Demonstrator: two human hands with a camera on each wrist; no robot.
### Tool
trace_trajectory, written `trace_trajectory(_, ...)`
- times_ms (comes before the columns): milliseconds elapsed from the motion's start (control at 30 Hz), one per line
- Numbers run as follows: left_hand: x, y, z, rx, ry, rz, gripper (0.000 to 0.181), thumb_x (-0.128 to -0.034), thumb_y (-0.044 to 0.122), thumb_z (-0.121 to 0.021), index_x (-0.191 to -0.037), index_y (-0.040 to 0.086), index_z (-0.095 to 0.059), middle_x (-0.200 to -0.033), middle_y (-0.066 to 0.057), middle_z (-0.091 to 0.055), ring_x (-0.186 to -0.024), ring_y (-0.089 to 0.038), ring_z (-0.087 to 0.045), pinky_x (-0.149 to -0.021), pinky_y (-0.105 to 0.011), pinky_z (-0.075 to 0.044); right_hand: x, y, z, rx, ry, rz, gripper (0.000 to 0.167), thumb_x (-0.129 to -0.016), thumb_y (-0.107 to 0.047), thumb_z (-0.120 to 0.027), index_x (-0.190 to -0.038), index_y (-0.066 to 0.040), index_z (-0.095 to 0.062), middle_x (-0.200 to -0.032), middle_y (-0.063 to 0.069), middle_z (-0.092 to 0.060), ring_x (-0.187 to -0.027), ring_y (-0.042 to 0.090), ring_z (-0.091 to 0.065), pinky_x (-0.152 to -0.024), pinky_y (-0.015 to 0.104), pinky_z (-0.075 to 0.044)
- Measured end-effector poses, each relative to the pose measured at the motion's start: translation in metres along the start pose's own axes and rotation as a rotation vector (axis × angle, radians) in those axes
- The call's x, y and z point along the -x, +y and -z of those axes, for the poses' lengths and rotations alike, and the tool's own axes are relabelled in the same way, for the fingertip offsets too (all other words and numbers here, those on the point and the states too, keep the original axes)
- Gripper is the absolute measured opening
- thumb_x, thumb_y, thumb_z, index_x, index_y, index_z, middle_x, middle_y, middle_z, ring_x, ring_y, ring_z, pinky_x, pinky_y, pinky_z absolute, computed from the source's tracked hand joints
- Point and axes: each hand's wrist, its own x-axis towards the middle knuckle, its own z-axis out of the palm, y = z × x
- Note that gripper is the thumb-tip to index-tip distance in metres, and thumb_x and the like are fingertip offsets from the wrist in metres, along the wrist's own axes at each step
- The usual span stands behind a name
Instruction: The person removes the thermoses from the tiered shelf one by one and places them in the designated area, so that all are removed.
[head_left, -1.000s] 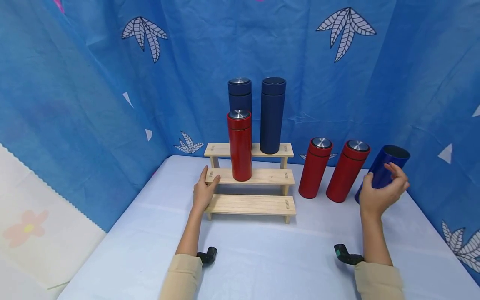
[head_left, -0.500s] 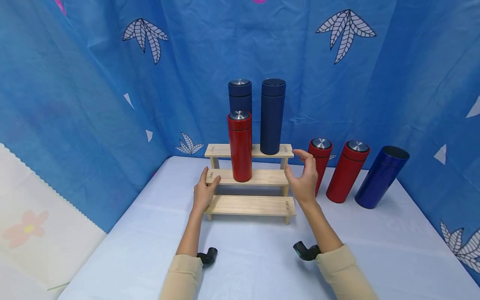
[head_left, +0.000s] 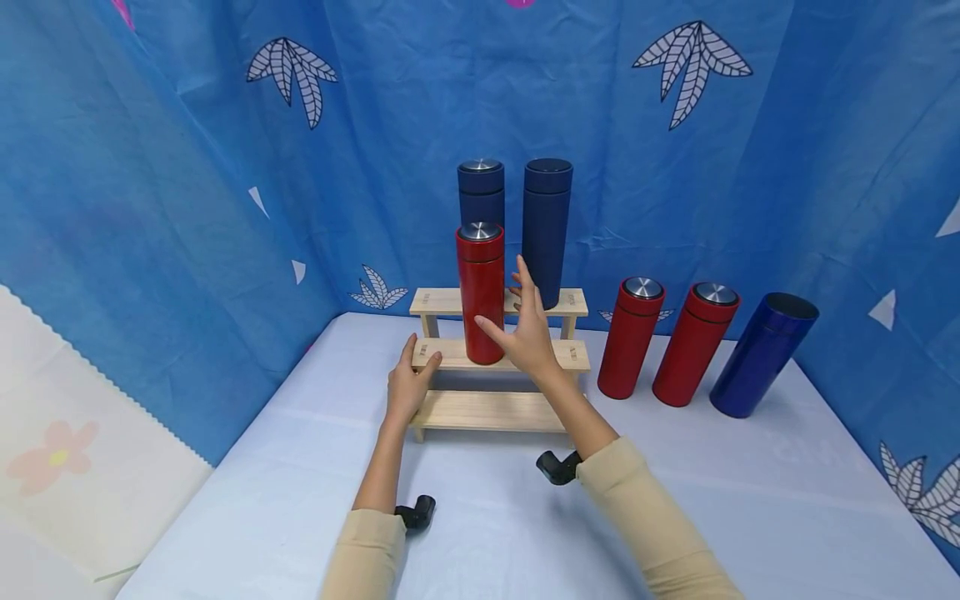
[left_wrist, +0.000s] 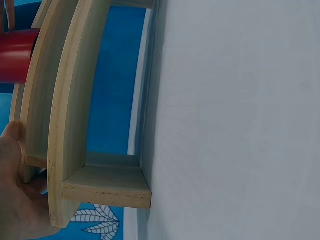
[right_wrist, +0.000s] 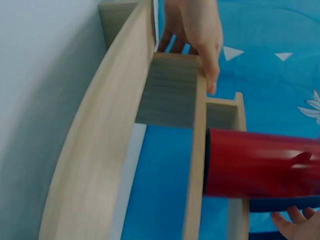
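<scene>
Blue cloth (head_left: 390, 150) hung behind the pale surface (head_left: 480, 533), where a three-step wooden stand (head_left: 480, 408) rose toward two navy bottles (head_left: 545, 233) on its top shelf. Near the middle of the middle shelf (head_left: 573, 354), a little left of centre, was the red bottle (head_left: 480, 287). The person's left hand (head_left: 407, 387) gripped the left end of that shelf, thumb and fingers to either side of the wood; the right hand (head_left: 528, 337) gripped nothing, its fingers spread beside the bottle and its thumb in front of the lower body, contact there being impossible to tell. Good handling, as I judged it, called for the left hand to brace the stand firmly while the right one closed evenly around the body, fingers kept clear of the navy bottle just behind, since a knock near the top could have tipped so slim a shape. Any shift seemed best made slowly, with the base flat on the wood. The red bottle stood upright, its long axis vertical, the silver lid (head_left: 480, 230) pointing to the ceiling; only the turned wrist views laid it sideways.
</scene>
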Motion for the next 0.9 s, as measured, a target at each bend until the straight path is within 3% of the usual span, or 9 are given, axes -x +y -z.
trace_trajectory(233, 0.0, -0.001, 0.001, 0.001, -0.005, -0.005, 0.077, -0.0882, 0.051, -0.054, -0.148, 0.014, -0.022, -0.144, -0.017, -0.034, -0.129, -0.036, -0.033, -0.102, -0.051, -0.03, 0.002, 0.008, -0.019, -0.005, -0.054, -0.039, 0.104, -0.079, -0.014, -0.074, -0.149, -0.028, 0.0, -0.138, 0.012, -0.034, -0.121, 0.023, -0.041, -0.088, 0.041, -0.047)
trace_trajectory(467, 0.0, -0.001, 0.0, 0.018, -0.008, 0.001, 0.078, -0.087, 0.054, -0.054, -0.148, 0.016, -0.022, -0.145, -0.016, -0.032, -0.131, -0.035, -0.031, -0.103, -0.051, -0.028, 0.008, 0.014, -0.023, -0.006, -0.015, -0.005, 0.101, -0.079, -0.012, -0.073, -0.15, -0.028, -0.003, -0.139, 0.01, -0.036, -0.12, 0.023, -0.043, -0.086, 0.041, -0.048)
trace_trajectory(767, 0.0, -0.003, -0.002, 0.0, 0.006, -0.011, 0.082, -0.0852, 0.058, -0.053, -0.148, 0.016, -0.022, -0.144, -0.017, -0.033, -0.129, -0.037, -0.032, -0.102, -0.052, -0.03, 0.031, 0.004, -0.001, 0.001, 0.054, -0.008, 0.101, -0.075, -0.012, -0.077, -0.149, -0.029, -0.01, -0.129, 0.013, -0.044, -0.113, 0.022, -0.045, -0.082, 0.045, -0.05)
trace_trajectory(900, 0.0, -0.004, -0.002, -0.016, 0.022, -0.022, 0.081, -0.0852, 0.058, -0.052, -0.148, 0.017, -0.022, -0.143, -0.017, -0.035, -0.128, -0.037, -0.035, -0.101, -0.051, -0.031, 0.044, 0.0, 0.018, 0.0, 0.071, -0.004, 0.101, -0.073, -0.01, -0.078, -0.149, -0.024, -0.013, -0.127, 0.014, -0.046, -0.114, 0.023, -0.045, -0.083, 0.047, -0.048)
